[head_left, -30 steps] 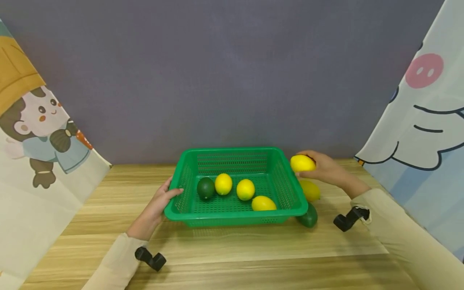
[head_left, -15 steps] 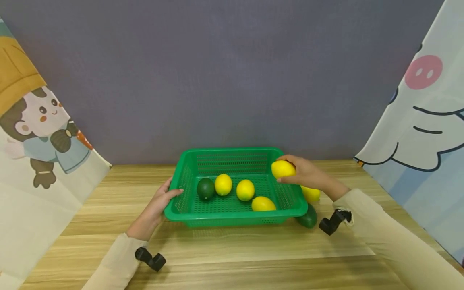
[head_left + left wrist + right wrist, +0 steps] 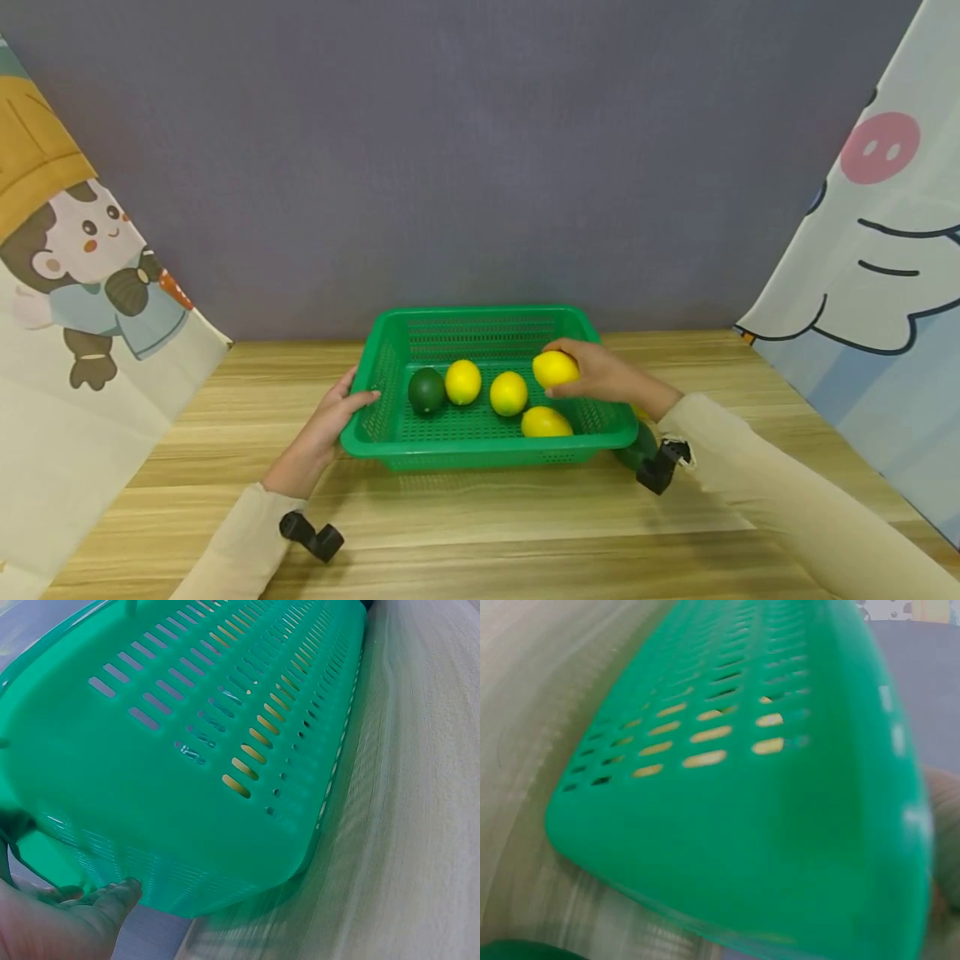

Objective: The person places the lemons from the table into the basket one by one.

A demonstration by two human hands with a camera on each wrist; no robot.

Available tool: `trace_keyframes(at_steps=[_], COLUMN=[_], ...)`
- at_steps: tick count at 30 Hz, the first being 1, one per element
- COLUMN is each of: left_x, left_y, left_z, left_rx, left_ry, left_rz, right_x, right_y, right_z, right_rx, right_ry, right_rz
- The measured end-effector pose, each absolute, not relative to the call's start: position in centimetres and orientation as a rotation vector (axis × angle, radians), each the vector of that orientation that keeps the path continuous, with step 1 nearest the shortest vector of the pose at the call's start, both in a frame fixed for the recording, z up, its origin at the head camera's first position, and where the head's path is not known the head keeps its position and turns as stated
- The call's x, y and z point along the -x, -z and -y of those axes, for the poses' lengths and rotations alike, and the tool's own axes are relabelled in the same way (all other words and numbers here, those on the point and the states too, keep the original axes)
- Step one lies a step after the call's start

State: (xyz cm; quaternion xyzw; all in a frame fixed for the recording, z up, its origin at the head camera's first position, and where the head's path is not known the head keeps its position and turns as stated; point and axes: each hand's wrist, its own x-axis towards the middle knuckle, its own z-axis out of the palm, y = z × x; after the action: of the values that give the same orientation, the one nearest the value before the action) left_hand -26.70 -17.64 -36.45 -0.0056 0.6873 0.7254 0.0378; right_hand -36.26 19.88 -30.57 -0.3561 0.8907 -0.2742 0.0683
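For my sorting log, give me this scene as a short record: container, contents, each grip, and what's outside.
Container: green basket, upright on the wooden table
Contents lying inside: three yellow lemons and one dark green fruit
Left grip: holds the basket's left rim, thumb over the edge
Right grip: holds another yellow lemon at the basket's right end; contact with its bottom unclear
Outside, right of basket: a second dark green fruit, partly hidden, and a sliver of something yellow

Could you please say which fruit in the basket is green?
The leftmost fruit, nearest the left hand; the loose lemons and the lemon in the right hand are yellow.
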Motion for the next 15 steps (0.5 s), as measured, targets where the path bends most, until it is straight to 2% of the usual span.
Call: trace_keyframes(at_steps=[15], left_x=[26.8], left_y=[36.4], left_z=[17.4], left_rx=[0.061], left_ry=[-2.212], left_rz=[-2.138], right_x=[36.8], right_y=[32.4], right_z=[-17.8], right_rx=[0.990], right_ry=[0.753], right_rz=[-2.702])
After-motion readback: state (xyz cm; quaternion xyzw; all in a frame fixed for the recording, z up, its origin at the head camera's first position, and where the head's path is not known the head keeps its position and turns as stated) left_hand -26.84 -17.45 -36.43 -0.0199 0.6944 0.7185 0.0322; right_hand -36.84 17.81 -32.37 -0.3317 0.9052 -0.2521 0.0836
